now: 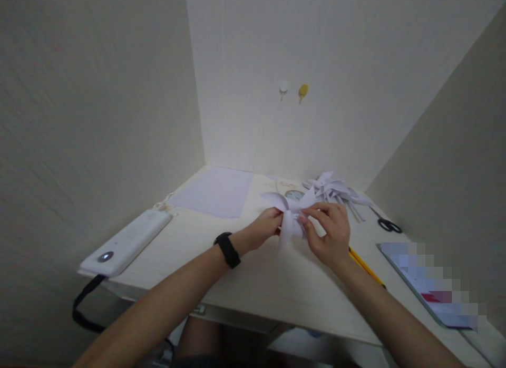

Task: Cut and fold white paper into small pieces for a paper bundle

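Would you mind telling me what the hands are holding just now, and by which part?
Both hands grip a white folded paper pinwheel at its centre: left hand on its left side, right hand on its right.

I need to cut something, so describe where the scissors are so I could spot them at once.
Look at the pale desk, along its right side near the wall. Just beyond the pile of folded white paper pinwheels lie the scissors, flat, the only thing there with black handles.
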Available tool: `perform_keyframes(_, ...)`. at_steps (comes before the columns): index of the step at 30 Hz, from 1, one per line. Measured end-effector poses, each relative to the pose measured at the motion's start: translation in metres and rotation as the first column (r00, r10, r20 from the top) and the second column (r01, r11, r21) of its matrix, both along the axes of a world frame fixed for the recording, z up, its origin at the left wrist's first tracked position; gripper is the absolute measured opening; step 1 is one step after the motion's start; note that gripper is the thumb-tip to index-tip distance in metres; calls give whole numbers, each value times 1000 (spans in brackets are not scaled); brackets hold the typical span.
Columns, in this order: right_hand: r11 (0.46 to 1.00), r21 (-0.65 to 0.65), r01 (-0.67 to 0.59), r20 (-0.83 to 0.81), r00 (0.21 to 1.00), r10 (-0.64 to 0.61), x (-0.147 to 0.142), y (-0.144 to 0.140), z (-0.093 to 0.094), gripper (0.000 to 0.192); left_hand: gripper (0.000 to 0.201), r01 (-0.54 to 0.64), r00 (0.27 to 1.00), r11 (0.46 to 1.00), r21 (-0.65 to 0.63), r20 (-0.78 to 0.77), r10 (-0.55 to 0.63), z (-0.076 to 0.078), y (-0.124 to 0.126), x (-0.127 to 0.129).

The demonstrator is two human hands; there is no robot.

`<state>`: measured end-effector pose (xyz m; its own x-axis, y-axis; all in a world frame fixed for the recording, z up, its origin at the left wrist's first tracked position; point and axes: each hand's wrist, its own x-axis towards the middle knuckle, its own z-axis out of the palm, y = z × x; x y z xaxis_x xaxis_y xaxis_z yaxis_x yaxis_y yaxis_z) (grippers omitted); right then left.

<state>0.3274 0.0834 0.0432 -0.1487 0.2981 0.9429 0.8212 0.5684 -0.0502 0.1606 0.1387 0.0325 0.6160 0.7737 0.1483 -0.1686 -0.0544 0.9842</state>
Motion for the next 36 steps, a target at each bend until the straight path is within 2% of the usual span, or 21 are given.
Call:
perform_keyframes(3, 997, -67, -28, 49, 998, 31, 4, 1, 6, 10, 33, 62, 997, 993, -100, 50, -57, 3, 3, -3)
perform_keyframes(8, 974, -218, -61, 16, 998, 66, 6, 6, 5, 3, 30, 70, 998, 986, -152, 19, -68, 7, 4, -8)
perform_keyframes(14, 961, -260, -90, -51, 996, 79, 3, 5, 4, 9, 22, 148, 989, 965, -216, 44, -142, 13, -1, -8)
perform_keyframes(19, 964, -262, -46, -134, 991, 11, -2, 0, 5, 9, 24, 157, 987, 981, -110, 44, -153, 11, -1, -5)
perform_keyframes(21, 964, -260, -50, -183, 983, 2, -2, -1, 5, 16, 25, 103, 995, 994, -35, -14, -104, 10, 1, -6)
perform_keyframes(23, 957, -280, -81, -220, 975, 18, 0, -1, 6, 20, 21, 9, 996, 993, 114, -88, 1, 10, 3, -8)
perform_keyframes(25, 927, -341, -156, -291, 955, 53, 1, -1, 7, 21, 15, -81, 982, 944, 321, -135, 130, 14, 3, -11)
perform_keyframes(26, 897, -376, -235, -353, 931, 96, 2, 0, 8, 22, 13, -103, 972, 904, 415, -153, 181, 16, 2, -12)
perform_keyframes(27, 851, -403, -338, -428, 891, 151, 2, 1, 10, 23, 13, -113, 961, 866, 487, -168, 220, 18, 1, -13)
perform_keyframes(29, 720, -424, -549, -579, 776, 251, 3, 2, 13, 25, 13, -118, 943, 802, 585, -188, 276, 22, -1, -16)
perform_keyframes(31, 616, -410, -672, -678, 677, 288, 3, 3, 15, 29, 15, -105, 928, 729, 676, -196, 316, 24, -2, -19)
perform_keyframes(33, 583, -396, -709, -723, 633, 278, 3, 3, 17, 33, 18, -50, 908, 615, 787, -221, 357, 25, -2, -21)
perform_keyframes(36, 594, -370, -714, -752, 606, 259, 3, 2, 17, 34, 25, 51, 827, 382, 923, -254, 502, 25, 0, -24)
